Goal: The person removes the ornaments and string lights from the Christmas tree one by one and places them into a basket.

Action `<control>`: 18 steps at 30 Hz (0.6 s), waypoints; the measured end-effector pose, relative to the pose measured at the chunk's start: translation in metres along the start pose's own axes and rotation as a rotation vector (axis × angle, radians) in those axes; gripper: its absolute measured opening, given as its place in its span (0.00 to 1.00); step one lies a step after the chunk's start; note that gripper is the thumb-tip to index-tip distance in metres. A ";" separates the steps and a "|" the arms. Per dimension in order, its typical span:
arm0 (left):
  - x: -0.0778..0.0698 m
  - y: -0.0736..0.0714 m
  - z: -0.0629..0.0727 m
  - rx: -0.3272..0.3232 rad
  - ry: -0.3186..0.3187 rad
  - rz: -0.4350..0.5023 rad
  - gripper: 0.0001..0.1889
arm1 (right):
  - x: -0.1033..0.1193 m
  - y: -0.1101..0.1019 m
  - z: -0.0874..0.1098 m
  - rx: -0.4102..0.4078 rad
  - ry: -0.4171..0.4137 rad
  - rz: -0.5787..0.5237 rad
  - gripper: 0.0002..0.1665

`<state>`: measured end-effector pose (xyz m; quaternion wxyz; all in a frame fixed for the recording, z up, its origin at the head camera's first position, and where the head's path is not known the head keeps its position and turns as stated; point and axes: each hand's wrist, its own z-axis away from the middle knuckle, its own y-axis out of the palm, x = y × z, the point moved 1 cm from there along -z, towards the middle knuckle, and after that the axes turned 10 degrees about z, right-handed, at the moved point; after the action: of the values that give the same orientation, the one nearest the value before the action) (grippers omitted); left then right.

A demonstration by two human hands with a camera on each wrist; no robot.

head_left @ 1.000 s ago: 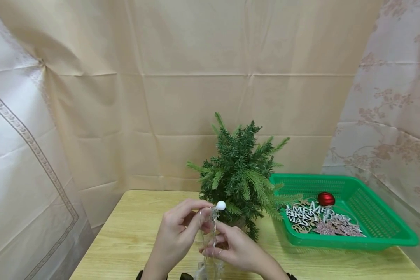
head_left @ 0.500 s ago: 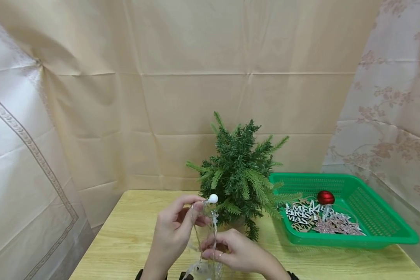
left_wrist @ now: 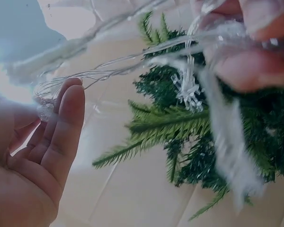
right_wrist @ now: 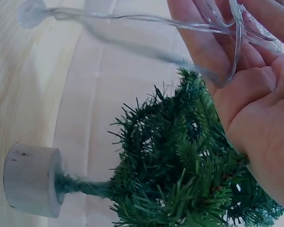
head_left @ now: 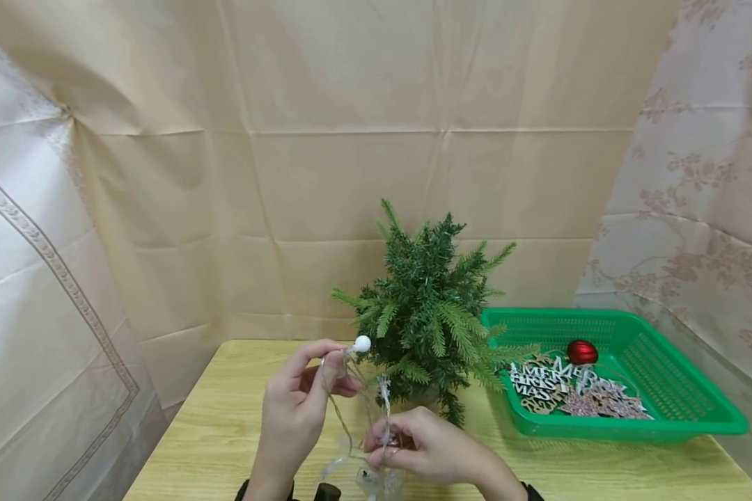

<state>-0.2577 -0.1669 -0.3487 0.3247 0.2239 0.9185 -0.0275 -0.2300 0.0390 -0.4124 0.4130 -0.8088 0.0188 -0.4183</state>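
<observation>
In the head view my left hand point(head_left: 291, 410) pinches the clear wire of a string of lights point(head_left: 338, 412) between thumb and index finger, just below a white ball bulb point(head_left: 363, 344). Lower and to the right, my right hand point(head_left: 435, 445) grips a bundle of the same wire with curled fingers. A frosted, clear tuft point(head_left: 384, 386) sticks up above that hand. Right behind both hands stands a small green Christmas tree point(head_left: 429, 299). Several wire strands stretch between the hands in the left wrist view. A clear, rounded piece point(right_wrist: 31, 13) dangles from the wire in the right wrist view.
At the right, a green plastic basket point(head_left: 627, 426) holds a red bauble point(head_left: 582, 352), silver lettering point(head_left: 533, 383) and pink glittery ornaments point(head_left: 604, 403). The tree's pale round base point(right_wrist: 32, 179) stands on the wooden table point(head_left: 219, 417). A dark cylinder point(head_left: 328, 492) shows at the bottom edge.
My left hand has drawn the white bulb left and slightly up, away from the right hand. The wire between them has spread into wider loops; the right hand has sunk slightly.
</observation>
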 end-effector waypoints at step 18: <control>-0.001 -0.035 -0.005 -0.040 -0.099 0.007 0.08 | 0.024 -0.039 0.032 0.010 0.008 -0.091 0.11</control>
<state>-0.2751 -0.1973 -0.3473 0.3742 0.2187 0.9010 -0.0191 -0.2044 0.0767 -0.3802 0.3973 -0.8052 -0.0185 -0.4399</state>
